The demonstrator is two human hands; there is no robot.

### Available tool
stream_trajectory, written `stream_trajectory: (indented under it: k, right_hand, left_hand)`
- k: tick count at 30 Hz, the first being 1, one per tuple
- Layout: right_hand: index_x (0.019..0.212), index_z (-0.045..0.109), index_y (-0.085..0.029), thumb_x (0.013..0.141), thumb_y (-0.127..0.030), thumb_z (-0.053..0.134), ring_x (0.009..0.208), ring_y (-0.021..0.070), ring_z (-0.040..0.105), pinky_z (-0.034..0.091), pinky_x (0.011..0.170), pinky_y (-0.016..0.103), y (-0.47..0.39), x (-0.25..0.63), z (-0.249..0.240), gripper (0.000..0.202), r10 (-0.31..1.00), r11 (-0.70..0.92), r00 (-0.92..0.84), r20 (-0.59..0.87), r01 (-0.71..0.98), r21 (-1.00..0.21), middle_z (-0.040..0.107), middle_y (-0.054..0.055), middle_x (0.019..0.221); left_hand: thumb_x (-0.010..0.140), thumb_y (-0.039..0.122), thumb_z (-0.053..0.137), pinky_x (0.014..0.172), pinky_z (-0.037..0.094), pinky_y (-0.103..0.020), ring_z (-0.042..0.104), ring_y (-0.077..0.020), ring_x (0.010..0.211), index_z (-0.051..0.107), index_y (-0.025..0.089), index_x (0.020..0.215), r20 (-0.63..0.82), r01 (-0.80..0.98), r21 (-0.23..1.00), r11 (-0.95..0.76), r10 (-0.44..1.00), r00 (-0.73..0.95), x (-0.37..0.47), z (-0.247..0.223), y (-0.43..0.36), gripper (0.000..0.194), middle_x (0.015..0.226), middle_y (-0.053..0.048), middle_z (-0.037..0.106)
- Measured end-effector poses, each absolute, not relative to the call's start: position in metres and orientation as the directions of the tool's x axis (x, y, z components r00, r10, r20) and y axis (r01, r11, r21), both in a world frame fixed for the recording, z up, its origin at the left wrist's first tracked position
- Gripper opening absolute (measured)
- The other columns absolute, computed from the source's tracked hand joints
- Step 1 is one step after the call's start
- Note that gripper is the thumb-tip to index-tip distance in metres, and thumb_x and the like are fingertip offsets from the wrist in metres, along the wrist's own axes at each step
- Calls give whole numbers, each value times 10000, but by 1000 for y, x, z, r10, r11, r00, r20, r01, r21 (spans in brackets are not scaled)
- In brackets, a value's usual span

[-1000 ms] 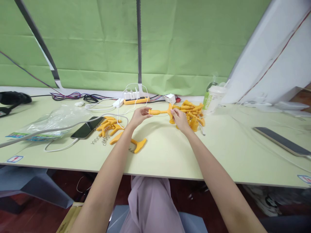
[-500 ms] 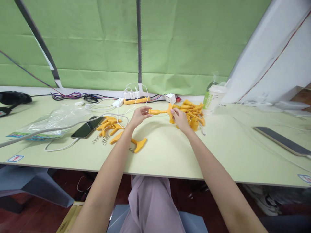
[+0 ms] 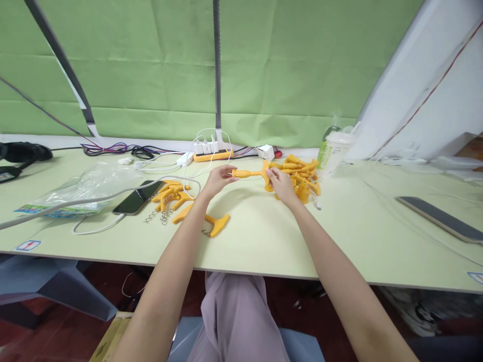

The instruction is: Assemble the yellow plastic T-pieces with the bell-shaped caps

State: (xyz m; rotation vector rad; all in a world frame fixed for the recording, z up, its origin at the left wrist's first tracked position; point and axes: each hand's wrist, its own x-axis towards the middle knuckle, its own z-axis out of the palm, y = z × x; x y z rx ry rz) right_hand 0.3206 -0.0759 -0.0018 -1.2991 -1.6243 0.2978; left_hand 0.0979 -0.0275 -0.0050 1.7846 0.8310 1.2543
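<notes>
Above the table, my right hand (image 3: 279, 184) grips the T-shaped handle of a yellow corkscrew (image 3: 251, 174), held level. Its sleeve end points left, where the fingers of my left hand (image 3: 219, 180) pinch around it. Behind and beside my right hand lies a pile of yellow plastic parts (image 3: 302, 173). Left of my left forearm is a group of yellow handles with bare metal spirals (image 3: 171, 196). Another yellow handle (image 3: 219, 224) with a spiral lies nearer the table's front edge, partly behind my left forearm.
A phone (image 3: 138, 197) with a cable and a clear plastic bag (image 3: 90, 188) lie at the left. A power strip (image 3: 213, 155) stands at the back. Toward the right are a white cup (image 3: 336, 151) and another phone (image 3: 439, 217).
The whole view has shifted very slightly. Both hands keep their hold on the yellow corkscrew, in almost the same pose.
</notes>
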Motion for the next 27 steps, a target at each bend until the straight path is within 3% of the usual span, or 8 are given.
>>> stream_trajectory:
  k: [20, 24, 27]
  right_hand:
    - [657, 449, -211, 852, -528, 402, 512, 121, 421, 320, 517, 241, -78, 320, -1, 376, 848, 370, 89, 522, 605, -705, 443, -35, 527]
    - [638, 432, -218, 818, -557, 431, 443, 113, 393, 319, 468, 246, -77, 323, 4, 383, 852, 342, 172, 495, 533, -774, 411, -47, 478]
    - [624, 394, -227, 788, -572, 436, 392, 101, 362, 297, 411, 241, -65, 342, 13, 385, 844, 293, 323, 427, 388, -874, 375, -58, 456]
  left_hand:
    - [593, 313, 758, 794, 505, -327, 614, -140, 764, 634, 131, 990, 443, 101, 866, -490, 844, 301, 98, -7, -26, 454, 986, -86, 652]
    - [637, 381, 728, 803, 493, -325, 623, -153, 817, 552, 159, 1158, 434, 107, 867, -487, 843, 318, 97, -7, -26, 593, 1003, -94, 646]
    - [684, 444, 672, 826, 477, -337, 617, -178, 904, 501, 157, 1209, 444, 127, 860, -494, 847, 292, 92, -8, -22, 622, 1064, -125, 634]
